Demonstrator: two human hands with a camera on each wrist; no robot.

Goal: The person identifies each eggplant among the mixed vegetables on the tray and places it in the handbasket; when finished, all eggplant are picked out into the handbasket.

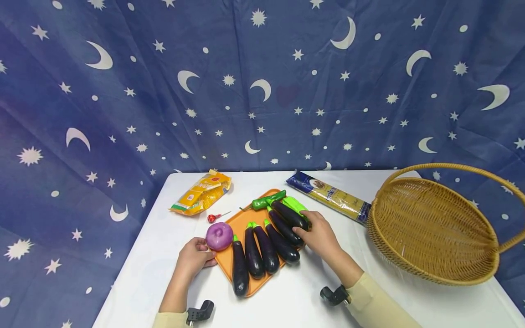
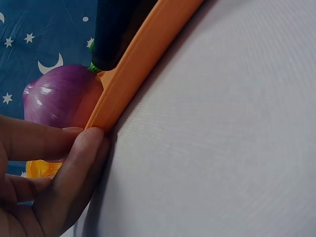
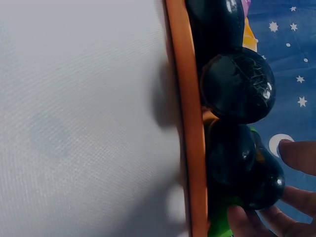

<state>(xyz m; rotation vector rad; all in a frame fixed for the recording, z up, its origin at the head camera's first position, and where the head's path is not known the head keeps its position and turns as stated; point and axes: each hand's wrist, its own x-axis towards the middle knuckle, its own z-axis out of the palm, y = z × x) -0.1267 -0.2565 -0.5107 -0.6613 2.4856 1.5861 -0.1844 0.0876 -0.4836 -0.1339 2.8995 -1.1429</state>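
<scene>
An orange tray lies tilted across the white table with several dark eggplants on it. My left hand pinches the tray's left edge between thumb and finger, as the left wrist view shows. Close by that hand, a purple onion sits at the tray's corner. My right hand curls its thumb and fingers round the blunt end of the outermost eggplant, on the tray's right side. Beyond it lie a green pepper and a bright green item, partly hidden.
A wicker basket with a tall handle stands on the right. Behind the tray lies a long blue and yellow packet. At the back left are an orange-yellow bag and a red lollipop. A starry blue cloth hangs behind.
</scene>
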